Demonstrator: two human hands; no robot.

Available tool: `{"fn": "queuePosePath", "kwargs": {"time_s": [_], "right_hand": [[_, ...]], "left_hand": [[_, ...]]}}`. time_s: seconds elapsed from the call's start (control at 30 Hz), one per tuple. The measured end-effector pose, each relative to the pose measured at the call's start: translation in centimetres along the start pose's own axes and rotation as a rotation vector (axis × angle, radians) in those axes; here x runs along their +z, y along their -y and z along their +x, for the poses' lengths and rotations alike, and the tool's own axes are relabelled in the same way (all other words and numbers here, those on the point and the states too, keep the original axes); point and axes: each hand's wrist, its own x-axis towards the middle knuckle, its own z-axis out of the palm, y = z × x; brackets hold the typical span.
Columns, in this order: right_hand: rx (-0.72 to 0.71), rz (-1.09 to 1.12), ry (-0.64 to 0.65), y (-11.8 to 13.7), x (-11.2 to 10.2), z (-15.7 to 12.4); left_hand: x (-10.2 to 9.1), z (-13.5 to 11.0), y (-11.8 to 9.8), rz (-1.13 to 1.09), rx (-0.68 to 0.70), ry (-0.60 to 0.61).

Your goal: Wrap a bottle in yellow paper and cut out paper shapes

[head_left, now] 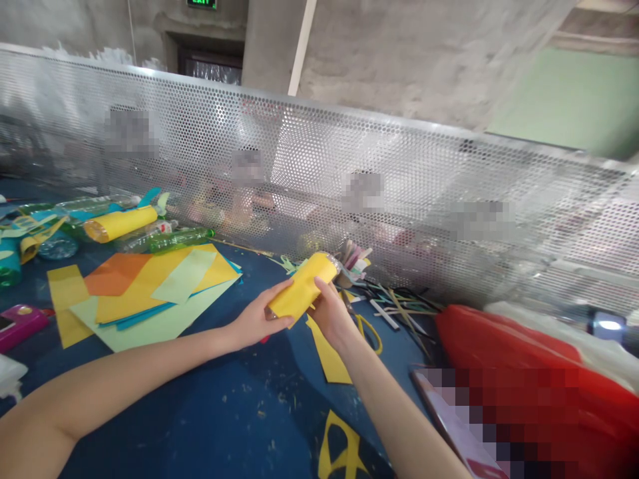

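Yellow-wrapped, the bottle (303, 287) is held above the counter (200, 406), its long axis slanted away and to the right. Its near end is clasped in the left hand (257, 316); farther along, its right side is gripped by the right hand (330, 314).

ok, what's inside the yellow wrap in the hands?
Clear plastic shows at both ends of the yellow wrap, held by the left hand and right hand. Its middle is covered, so what's there can't be seen.
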Motion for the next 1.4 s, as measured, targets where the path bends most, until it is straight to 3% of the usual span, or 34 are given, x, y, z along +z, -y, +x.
{"fn": "queuePosePath", "kwargs": {"time_s": [0.13,0.4,0.63,0.83,1.1,1.4], "right_hand": [[-0.042,-0.029,-0.021,-0.3,0.1,-0.2],[-0.101,-0.003,-0.067,-0.8,0.0,0.1],[-0.174,-0.013,-0.067,-0.9,0.4,-0.1],[-0.169,0.015,-0.077,-1.1,0.4,-0.2],[-0.176,-0.004,-0.061,-1.3,0.7,-0.4],[-0.124,0.066,-0.1,-1.8,0.2,0.2]], "left_hand": [[0.1,-0.1,0.3,-0.026,-0.01,0.009],[0.0,-0.5,-0.3,0.264,0.102,0.03],[-0.1,-0.6,0.0,0.411,0.135,0.03],[-0.3,-0.5,-1.0,0.493,0.189,0.029],[0.0,-0.5,-1.2,0.475,0.108,-0.016],[-0.5,0.1,-0.8,0.494,0.141,0.023]]}}
